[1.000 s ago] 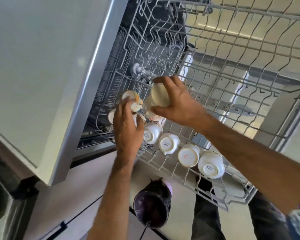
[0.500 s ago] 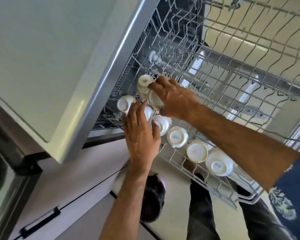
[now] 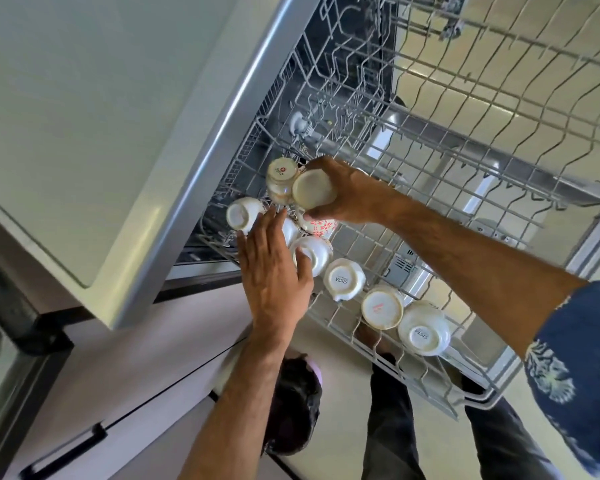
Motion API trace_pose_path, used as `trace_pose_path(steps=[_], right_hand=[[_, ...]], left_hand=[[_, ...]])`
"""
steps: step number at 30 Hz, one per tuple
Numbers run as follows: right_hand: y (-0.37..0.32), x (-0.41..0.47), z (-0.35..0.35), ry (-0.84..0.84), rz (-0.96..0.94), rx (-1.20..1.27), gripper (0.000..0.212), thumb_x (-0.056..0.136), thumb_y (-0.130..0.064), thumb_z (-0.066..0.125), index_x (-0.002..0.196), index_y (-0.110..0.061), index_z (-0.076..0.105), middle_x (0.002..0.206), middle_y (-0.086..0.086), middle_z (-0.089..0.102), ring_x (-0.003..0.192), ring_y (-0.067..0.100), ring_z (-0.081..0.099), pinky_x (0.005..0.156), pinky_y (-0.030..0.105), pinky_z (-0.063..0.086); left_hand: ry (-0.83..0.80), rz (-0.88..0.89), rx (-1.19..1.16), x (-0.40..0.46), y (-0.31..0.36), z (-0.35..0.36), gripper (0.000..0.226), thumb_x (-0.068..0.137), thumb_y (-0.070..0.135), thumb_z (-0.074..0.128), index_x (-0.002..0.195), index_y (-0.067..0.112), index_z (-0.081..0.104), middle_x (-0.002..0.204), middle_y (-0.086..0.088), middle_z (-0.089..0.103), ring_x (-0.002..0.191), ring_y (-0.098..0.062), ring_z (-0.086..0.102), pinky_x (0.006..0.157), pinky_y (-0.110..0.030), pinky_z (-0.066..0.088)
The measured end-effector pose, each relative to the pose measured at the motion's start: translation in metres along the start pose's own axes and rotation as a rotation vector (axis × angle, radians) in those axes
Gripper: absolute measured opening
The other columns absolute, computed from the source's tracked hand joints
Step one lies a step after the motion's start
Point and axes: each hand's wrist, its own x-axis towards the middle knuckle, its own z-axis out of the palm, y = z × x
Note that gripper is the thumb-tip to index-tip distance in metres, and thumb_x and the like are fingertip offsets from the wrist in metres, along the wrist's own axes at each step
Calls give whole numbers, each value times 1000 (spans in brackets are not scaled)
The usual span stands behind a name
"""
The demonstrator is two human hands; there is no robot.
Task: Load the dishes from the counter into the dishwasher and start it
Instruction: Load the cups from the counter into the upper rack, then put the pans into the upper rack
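Cup [image 3: 314, 193] is sitting upturned in the right hand's [image 3: 347, 195] curled grip over the rack [image 3: 430, 209]; left hand [image 3: 274, 271], fingers straight, is touching neighbouring cups [image 3: 310, 254].

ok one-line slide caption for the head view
Right hand sets a cup among upturned cups in the dishwasher rack; left hand steadies neighbours.

Upper wire rack [image 3: 430, 188] pulled out of the dishwasher, white cups sitting on it base-up. Four in a row along the near edge: [image 3: 310, 254], [image 3: 343, 278], [image 3: 381, 306], [image 3: 423, 332]. More clustered at the left end: [image 3: 243, 214], [image 3: 279, 178].
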Motion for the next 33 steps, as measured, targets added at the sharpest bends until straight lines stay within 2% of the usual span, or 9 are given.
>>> trace_pose_path(steps=[2,5,10,15,19,23,28,30,33], right_hand=[[0,0,-2,-3,24,17,87,74,-31,85,145,-24,34,144,7,49,124,26,52,104,45,43],[3,-2,-5,-65,62,8,97,74,-40,84,149,-22,25,145,8,48,126,28,51,108,50,41],[7,-22,-6,-39,45,-22,99,79,-43,79,152,-17,18,154,9,37,133,28,44,111,47,36],[10,-67,-12,40,24,-182,90,89,-35,71,155,-13,14,160,13,24,138,33,39,113,50,36],[0,-121,-24,-63,31,-403,86,92,-36,65,156,-13,13,160,15,21,143,36,29,113,49,32],[-32,-186,-34,-195,-120,-634,85,91,-44,62,156,-13,16,159,17,22,144,38,26,115,52,30],[-96,-250,-38,-304,-390,-862,84,94,-47,55,157,-18,8,163,13,13,148,34,18,119,46,23],[-125,-264,-33,-339,-488,-885,82,94,-43,58,157,-16,12,162,13,14,148,32,18,118,41,20],[-176,-278,-11,-393,-641,-937,81,90,-40,62,155,-15,20,159,13,24,145,31,28,117,39,27]], left_hand=[[2,4,1,0,1,0,67,83,32,47,147,14,41,155,-6,42,146,-27,35,121,-53,23],[0,9,6,-1,1,-1,67,83,33,47,147,14,43,153,-6,44,145,-27,36,122,-52,23],[-16,13,22,-1,0,-1,65,82,30,55,145,14,45,152,-7,46,144,-27,38,121,-52,24],[-127,44,72,-3,0,-4,62,90,27,62,147,11,40,153,-10,42,145,-29,36,121,-55,25],[-208,14,69,-40,25,-27,63,93,28,60,149,9,38,153,-14,40,145,-31,35,120,-53,29],[-216,-82,30,-108,75,-75,61,96,30,52,150,7,36,156,-16,37,147,-33,31,120,-54,27],[-187,-250,27,-188,113,-148,69,93,44,31,153,11,31,159,-12,34,148,-33,30,120,-56,23],[-133,-317,63,-215,112,-176,68,91,43,33,150,10,35,156,-12,40,143,-33,39,117,-58,30],[-32,-446,59,-257,97,-220,68,86,41,37,146,11,43,153,-11,44,139,-33,45,113,-60,34]])
